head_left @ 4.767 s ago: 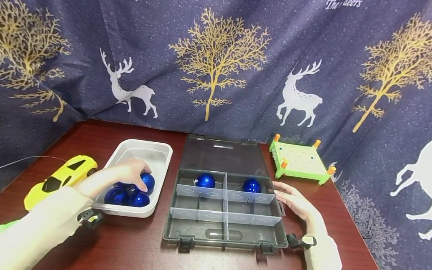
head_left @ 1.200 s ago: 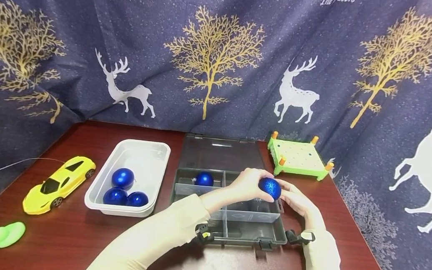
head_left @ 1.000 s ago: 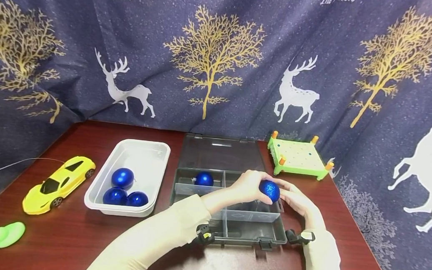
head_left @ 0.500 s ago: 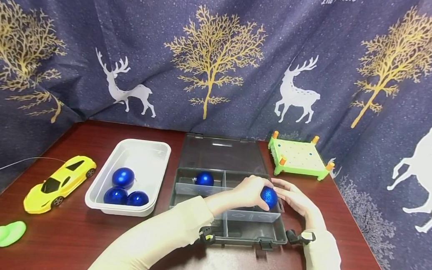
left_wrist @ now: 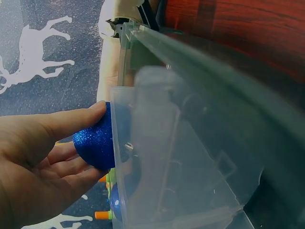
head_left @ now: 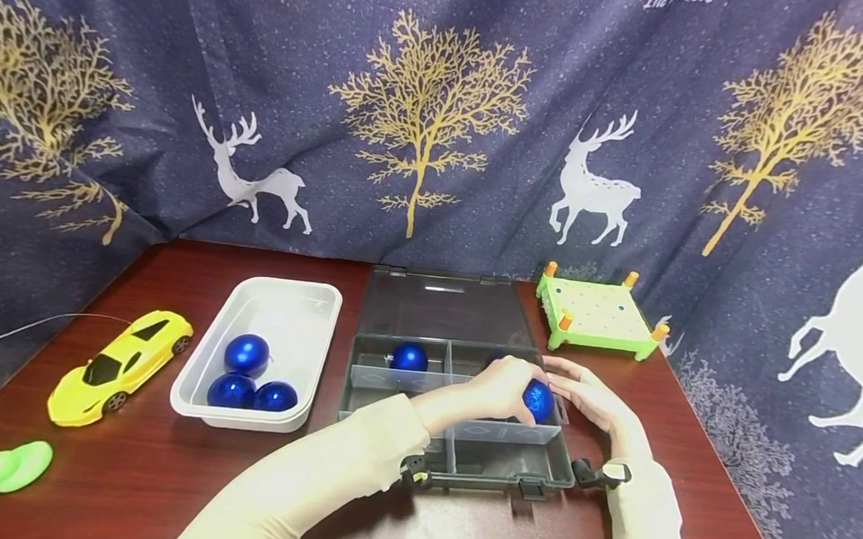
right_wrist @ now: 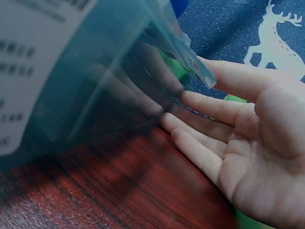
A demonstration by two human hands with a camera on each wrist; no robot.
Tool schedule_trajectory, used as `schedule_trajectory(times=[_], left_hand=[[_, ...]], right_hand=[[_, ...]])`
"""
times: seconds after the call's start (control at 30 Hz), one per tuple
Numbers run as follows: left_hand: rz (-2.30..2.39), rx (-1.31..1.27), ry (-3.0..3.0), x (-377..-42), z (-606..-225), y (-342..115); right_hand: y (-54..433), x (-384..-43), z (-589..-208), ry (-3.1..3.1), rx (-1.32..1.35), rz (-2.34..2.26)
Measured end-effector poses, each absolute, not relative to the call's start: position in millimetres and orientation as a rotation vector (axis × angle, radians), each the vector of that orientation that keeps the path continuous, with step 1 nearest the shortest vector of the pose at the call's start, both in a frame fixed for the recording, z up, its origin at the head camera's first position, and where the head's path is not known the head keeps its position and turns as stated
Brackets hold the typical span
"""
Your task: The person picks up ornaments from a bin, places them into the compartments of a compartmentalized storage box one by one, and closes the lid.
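Observation:
In the head view, my left hand (head_left: 498, 389) pinches a glittery blue Christmas ball (head_left: 538, 401) between thumb and fingers, low over the right middle compartment of the grey divided box (head_left: 516, 462). The left wrist view shows the ball (left_wrist: 95, 143) beside a clear divider (left_wrist: 157, 143). A blue ball (head_left: 409, 356) lies in the far left compartment; the one in the far right is mostly behind my hand. My right hand (head_left: 594, 398) rests at the box's right side. In the right wrist view its extended fingers (right_wrist: 205, 136) touch the wall, thumb at the tab.
To the left, a white tub (head_left: 334, 313) contains three blue balls (head_left: 247, 355). A yellow toy car (head_left: 120, 369) and a green toy duck (head_left: 14, 466) are farther left. Behind my right hand stands a green pegged stand (head_left: 599, 315). The box lid (head_left: 444, 305) lies folded back.
My left hand has taken the glittery ball from the white tub and carried it right to the box. Over the last second it has lowered slightly. The right hand has stayed at the box's side.

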State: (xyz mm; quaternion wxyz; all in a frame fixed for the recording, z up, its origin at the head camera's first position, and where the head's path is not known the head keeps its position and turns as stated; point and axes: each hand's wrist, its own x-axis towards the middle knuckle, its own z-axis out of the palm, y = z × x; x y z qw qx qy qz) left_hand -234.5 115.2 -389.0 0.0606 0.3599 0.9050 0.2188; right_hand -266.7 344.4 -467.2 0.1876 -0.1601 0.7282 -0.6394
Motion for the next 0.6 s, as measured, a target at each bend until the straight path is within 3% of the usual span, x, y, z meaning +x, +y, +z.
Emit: schedule_trajectory(times=[0.6], left_hand=[[0.580,1.094,2.742,-234.6,-392.5,117.9]], right_hand=[[349.1,-269.5,-473.4,1.947,-0.631,-1.853]])
